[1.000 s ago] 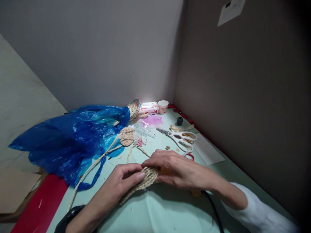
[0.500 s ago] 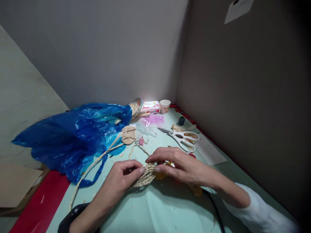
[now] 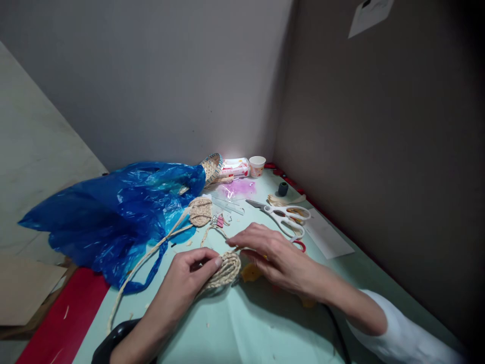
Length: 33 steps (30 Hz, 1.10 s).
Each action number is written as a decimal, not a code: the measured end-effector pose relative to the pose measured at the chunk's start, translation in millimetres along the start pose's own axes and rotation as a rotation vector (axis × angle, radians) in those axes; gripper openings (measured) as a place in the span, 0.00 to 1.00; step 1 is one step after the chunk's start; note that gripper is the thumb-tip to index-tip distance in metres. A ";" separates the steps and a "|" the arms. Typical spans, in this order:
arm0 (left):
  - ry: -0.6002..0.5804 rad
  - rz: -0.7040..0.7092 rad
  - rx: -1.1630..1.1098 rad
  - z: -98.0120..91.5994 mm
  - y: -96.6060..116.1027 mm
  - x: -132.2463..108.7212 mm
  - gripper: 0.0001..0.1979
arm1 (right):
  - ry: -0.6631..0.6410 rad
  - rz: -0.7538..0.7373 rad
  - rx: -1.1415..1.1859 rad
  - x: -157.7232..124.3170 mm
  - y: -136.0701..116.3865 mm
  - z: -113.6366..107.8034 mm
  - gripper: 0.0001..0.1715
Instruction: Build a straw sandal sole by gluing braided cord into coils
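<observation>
My left hand point(image 3: 185, 275) pinches a flat coil of braided straw cord point(image 3: 229, 266) between thumb and fingers, low in the middle of the view. The coil's rounded right end sticks out past my thumb, its rows lying side by side. Just right of and above it, my right hand point(image 3: 273, 253) has bent fingers closed on a strand of the cord; the fingertips partly hide the strand. Under my right hand lies a yellow-orange tool point(image 3: 252, 273), mostly covered. A thin braided length point(image 3: 206, 233) loops up behind the coil toward a pink binder clip point(image 3: 220, 221).
White-handled scissors point(image 3: 282, 215) lie behind my right hand, beside white paper point(image 3: 329, 235). To the left spreads a blue plastic bag point(image 3: 125, 217) with a woven straw piece point(image 3: 200, 211) next to it. A paper cup point(image 3: 257, 166) and dark thread spool point(image 3: 283, 189) stand farther back.
My right hand has risen slightly off the coil, its thumb moving away from the rows. More of the coil's rounded end shows. My left hand stays nearly in place.
</observation>
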State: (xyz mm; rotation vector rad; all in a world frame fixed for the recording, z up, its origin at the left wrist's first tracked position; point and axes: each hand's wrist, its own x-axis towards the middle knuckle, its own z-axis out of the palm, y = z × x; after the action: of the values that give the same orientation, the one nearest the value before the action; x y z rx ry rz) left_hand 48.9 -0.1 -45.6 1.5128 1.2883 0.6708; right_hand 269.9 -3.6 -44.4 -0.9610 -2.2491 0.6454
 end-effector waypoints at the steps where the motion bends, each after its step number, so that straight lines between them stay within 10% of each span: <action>1: 0.012 0.003 -0.020 -0.1 -1.8 1.0 0.15 | 0.065 0.004 -0.015 0.6 -0.4 -0.4 0.17; 5: 0.031 0.001 -0.116 -0.7 -10.8 4.9 0.13 | 0.300 0.127 -0.075 2.6 -5.6 -2.7 0.10; 12: 0.113 0.013 -0.252 0.9 -14.1 5.7 0.12 | 0.084 0.343 0.011 2.5 -15.5 14.0 0.12; 33: -0.053 -0.010 -0.361 3.6 -10.4 -0.8 0.15 | 0.079 0.423 0.503 2.4 3.0 24.2 0.15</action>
State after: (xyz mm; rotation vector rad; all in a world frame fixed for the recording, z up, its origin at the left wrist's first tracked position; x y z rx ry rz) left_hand 47.8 -2.7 -56.3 1.2196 1.0671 0.8033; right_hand 253.3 -4.7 -62.5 -1.1712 -1.6908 1.2593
